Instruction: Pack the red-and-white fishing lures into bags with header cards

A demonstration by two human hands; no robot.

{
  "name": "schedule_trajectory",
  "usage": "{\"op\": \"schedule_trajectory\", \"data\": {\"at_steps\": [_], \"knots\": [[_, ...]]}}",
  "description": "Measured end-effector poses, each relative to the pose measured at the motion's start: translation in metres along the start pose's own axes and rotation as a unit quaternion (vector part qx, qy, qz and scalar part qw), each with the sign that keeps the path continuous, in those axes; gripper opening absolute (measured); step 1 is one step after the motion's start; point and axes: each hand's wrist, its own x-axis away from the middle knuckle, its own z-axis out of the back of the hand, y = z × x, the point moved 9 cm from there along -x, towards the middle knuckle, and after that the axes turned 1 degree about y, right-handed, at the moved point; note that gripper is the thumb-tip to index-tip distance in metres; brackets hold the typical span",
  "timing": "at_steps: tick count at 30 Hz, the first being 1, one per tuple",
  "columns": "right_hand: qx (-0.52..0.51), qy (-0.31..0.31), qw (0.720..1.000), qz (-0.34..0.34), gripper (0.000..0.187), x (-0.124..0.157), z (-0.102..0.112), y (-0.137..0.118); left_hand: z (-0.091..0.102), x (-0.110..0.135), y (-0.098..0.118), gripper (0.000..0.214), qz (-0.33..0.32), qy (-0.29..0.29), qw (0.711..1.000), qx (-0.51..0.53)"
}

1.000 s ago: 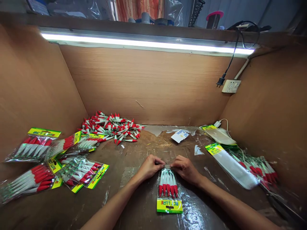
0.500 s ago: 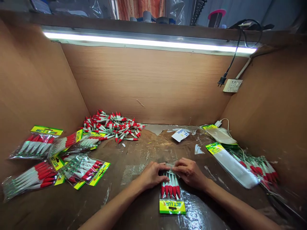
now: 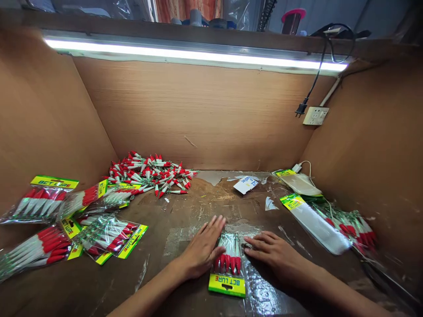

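Observation:
A clear bag of fishing lures lies flat on the table in front of me, its yellow-green header toward me. Red-and-white lures show through the plastic in a row. My left hand rests at the bag's left side, fingers stretched forward and the thumb over its edge. Just off the bag's right edge, my right hand is low over the table with its fingers extended. Neither hand grips anything.
Filled lure bags are piled at the left. Behind them is a heap of loose lures. On the right lie flat packaging bags and more lures. A small paper label sits near the back wall; a plug hangs above.
Both hands have let go of the bag's far end and spread open to either side. The bag has shifted slightly left in view, as the whole view has moved a little.

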Motion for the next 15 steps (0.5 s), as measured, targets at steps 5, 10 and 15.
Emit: {"op": "schedule_trajectory", "data": {"at_steps": [5, 10, 15], "knots": [[0.055, 0.102, 0.973, -0.199, 0.040, 0.014, 0.021, 0.087, -0.005, -0.024, -0.006, 0.041, 0.041, 0.027, 0.997, 0.061], [0.222, 0.035, 0.865, -0.449, 0.040, 0.087, 0.020, 0.194, 0.016, -0.009, -0.012, 0.037, 0.106, 0.029, 0.952, 0.287], [0.177, -0.035, 0.853, -0.489, 0.027, 0.143, -0.013, 0.234, 0.120, 0.066, -0.095, 0.043, 0.200, 0.210, 0.925, 0.246]]}}
